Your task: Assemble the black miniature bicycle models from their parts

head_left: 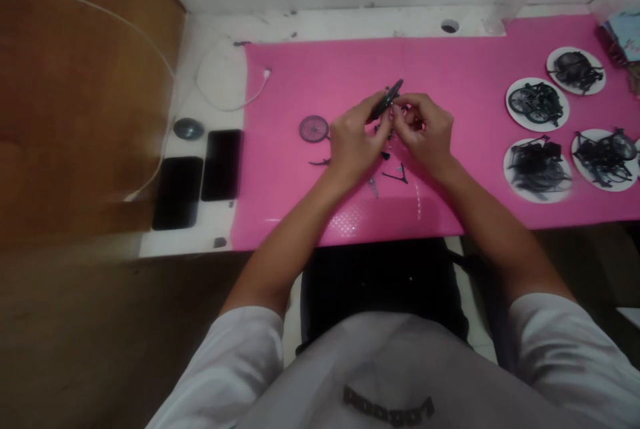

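Note:
Over the middle of the pink mat [285, 209], my left hand [357, 132] is closed on a dark miniature bicycle wheel [387, 99], seen nearly edge-on and tilted. My right hand [425, 129] meets it from the other side, its thumb and forefinger pinched at the wheel's middle. Whatever is in that pinch is too small to make out. A second spoked wheel [314, 129] lies flat left of my left hand, near a thin curved dark part [319, 162]. Below my hands are a dark forked part [397, 174] and a small grey piece [373, 187]. Other small parts are partly hidden behind my fingers.
On the right, several white plates hold dark miniature bicycle parts, one plate [537, 128] nearest the middle. Two black phone-like slabs [223, 166] and a dark oval object [189, 128] lie at the left. A white cable [255, 97] reaches onto the mat. A wall stands behind.

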Available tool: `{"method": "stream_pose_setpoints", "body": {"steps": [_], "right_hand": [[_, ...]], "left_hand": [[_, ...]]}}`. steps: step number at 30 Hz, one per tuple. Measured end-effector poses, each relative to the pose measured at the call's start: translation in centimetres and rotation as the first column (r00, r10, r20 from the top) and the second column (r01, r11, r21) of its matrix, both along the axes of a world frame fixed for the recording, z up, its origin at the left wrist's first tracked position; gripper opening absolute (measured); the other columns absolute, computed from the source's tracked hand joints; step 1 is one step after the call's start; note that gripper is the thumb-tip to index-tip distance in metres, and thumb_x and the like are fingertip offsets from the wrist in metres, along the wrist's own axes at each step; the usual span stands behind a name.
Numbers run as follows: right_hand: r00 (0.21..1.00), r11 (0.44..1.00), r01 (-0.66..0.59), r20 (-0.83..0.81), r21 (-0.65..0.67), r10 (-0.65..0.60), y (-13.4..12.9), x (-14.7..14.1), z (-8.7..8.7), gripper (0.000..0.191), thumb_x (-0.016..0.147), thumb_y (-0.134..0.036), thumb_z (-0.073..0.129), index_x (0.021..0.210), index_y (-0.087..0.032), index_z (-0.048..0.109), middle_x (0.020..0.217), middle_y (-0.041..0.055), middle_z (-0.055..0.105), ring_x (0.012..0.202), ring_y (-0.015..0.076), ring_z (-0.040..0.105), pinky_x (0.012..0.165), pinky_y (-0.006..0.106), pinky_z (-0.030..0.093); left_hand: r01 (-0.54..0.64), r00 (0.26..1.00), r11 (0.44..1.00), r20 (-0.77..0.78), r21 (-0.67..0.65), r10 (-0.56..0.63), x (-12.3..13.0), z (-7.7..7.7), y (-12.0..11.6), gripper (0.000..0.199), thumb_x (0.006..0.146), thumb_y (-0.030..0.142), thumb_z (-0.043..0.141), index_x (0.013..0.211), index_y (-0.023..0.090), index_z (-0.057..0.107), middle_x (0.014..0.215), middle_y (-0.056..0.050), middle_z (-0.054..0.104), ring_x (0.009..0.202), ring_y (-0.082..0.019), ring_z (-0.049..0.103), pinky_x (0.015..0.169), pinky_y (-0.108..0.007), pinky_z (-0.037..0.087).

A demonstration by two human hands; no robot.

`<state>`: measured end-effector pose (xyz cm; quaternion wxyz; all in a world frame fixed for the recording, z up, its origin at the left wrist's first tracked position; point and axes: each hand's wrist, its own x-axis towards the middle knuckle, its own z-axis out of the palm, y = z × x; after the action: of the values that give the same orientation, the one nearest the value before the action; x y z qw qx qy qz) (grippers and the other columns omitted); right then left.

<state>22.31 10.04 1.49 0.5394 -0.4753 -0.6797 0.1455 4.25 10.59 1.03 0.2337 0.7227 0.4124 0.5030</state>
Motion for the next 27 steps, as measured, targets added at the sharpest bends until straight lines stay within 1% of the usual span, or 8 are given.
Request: {"method": "stream_pose_setpoints", "body": {"steps": [5, 8, 12, 18, 21, 24, 26, 27], "right_hand": [[0.999, 1.0, 0.0, 0.036, 0.008, 0.0, 0.5, 0.6, -0.1, 0.053, 0.11, -0.078, 0.064, 0.116, -0.028, 0.081, 0.078, 0.0, 0.067, 0.08, 0.0202, 0.072, 0.085, 0.039, 0.066], [0.999, 0.997, -0.022, -0.041, -0.08, 0.018, 0.2, 0.5, 0.4, 0.056, 0.106, -0.083, 0.068, 0.116, -0.029, 0.083, 0.082, 0.0016, 0.069, 0.085, 0.0217, 0.075, 0.086, 0.04, 0.068], [0.983, 0.984, -0.066, -0.179, -0.167, 0.036, -0.2, 0.2, 0.6, 0.061, 0.103, -0.089, 0.068, 0.12, -0.032, 0.083, 0.082, 0.0009, 0.066, 0.087, 0.0214, 0.074, 0.079, 0.037, 0.067], [0.988, 0.995, -0.021, -0.154, -0.103, 0.005, -0.1, -0.3, 0.0, 0.06, 0.106, -0.087, 0.064, 0.114, -0.03, 0.079, 0.08, -0.0003, 0.061, 0.079, 0.019, 0.068, 0.076, 0.036, 0.064], [0.989, 0.999, 0.028, -0.141, -0.04, -0.033, 0.1, -0.4, -0.2, 0.057, 0.108, -0.084, 0.064, 0.118, -0.029, 0.077, 0.093, 0.0024, 0.066, 0.085, 0.02, 0.068, 0.078, 0.037, 0.063], [0.987, 0.997, 0.082, -0.141, -0.002, -0.082, 0.7, -0.1, -0.4, 0.061, 0.104, -0.085, 0.068, 0.132, -0.031, 0.072, 0.116, 0.0071, 0.07, 0.099, 0.0221, 0.071, 0.081, 0.037, 0.064], [0.988, 0.998, 0.063, -0.14, -0.026, -0.066, 1.4, 0.2, -0.5, 0.067, 0.102, -0.089, 0.069, 0.137, -0.032, 0.07, 0.124, 0.0085, 0.07, 0.105, 0.0232, 0.072, 0.083, 0.037, 0.065], [0.988, 0.998, 0.031, -0.149, -0.054, -0.039, 1.7, 0.4, -0.6, 0.068, 0.101, -0.091, 0.067, 0.134, -0.032, 0.071, 0.121, 0.0081, 0.071, 0.105, 0.0235, 0.073, 0.084, 0.038, 0.066]], "left_hand": [[0.017, 0.997, 0.998, 0.081, -0.052, -0.013, 0.4, 0.5, -0.2, 0.038, 0.115, 0.054, 0.067, 0.14, 0.029, 0.081, 0.13, -0.007, 0.088, 0.114, -0.024, 0.086, 0.107, -0.04, 0.07], [0.027, 0.993, 0.994, 0.12, -0.107, -0.014, 0.6, 0.8, -0.2, 0.039, 0.115, 0.057, 0.068, 0.139, 0.028, 0.08, 0.13, -0.008, 0.088, 0.117, -0.025, 0.085, 0.105, -0.039, 0.071], [0.02, 0.991, 0.988, 0.136, -0.155, 0.001, 0.6, 0.8, 0.4, 0.043, 0.116, 0.062, 0.064, 0.137, 0.027, 0.079, 0.129, -0.009, 0.087, 0.122, -0.025, 0.084, 0.104, -0.038, 0.071], [0.11, 0.977, 0.972, 0.202, -0.209, -0.067, 0.7, 0.1, 1.3, 0.049, 0.116, 0.067, 0.06, 0.135, 0.026, 0.079, 0.129, -0.01, 0.085, 0.118, -0.024, 0.085, 0.102, -0.038, 0.072], [0.144, 0.971, 0.966, 0.221, -0.216, -0.095, 0.7, 0.0, 1.5, 0.051, 0.116, 0.068, 0.061, 0.133, 0.025, 0.08, 0.129, -0.011, 0.085, 0.121, -0.024, 0.084, 0.104, -0.038, 0.071], [0.154, 0.967, 0.963, 0.232, -0.22, -0.102, 0.5, -0.1, 1.7, 0.05, 0.114, 0.068, 0.065, 0.13, 0.023, 0.082, 0.126, -0.012, 0.086, 0.118, -0.025, 0.085, 0.102, -0.04, 0.071], [0.172, 0.964, 0.962, 0.237, -0.213, -0.12, 0.4, -0.3, 2.0, 0.05, 0.111, 0.068, 0.069, 0.128, 0.023, 0.083, 0.123, -0.012, 0.087, 0.115, -0.027, 0.085, 0.101, -0.042, 0.072], [0.186, 0.961, 0.96, 0.24, -0.207, -0.135, 0.4, -0.4, 2.1, 0.051, 0.11, 0.069, 0.071, 0.128, 0.023, 0.083, 0.122, -0.012, 0.087, 0.114, -0.027, 0.085, 0.101, -0.043, 0.072]]}}
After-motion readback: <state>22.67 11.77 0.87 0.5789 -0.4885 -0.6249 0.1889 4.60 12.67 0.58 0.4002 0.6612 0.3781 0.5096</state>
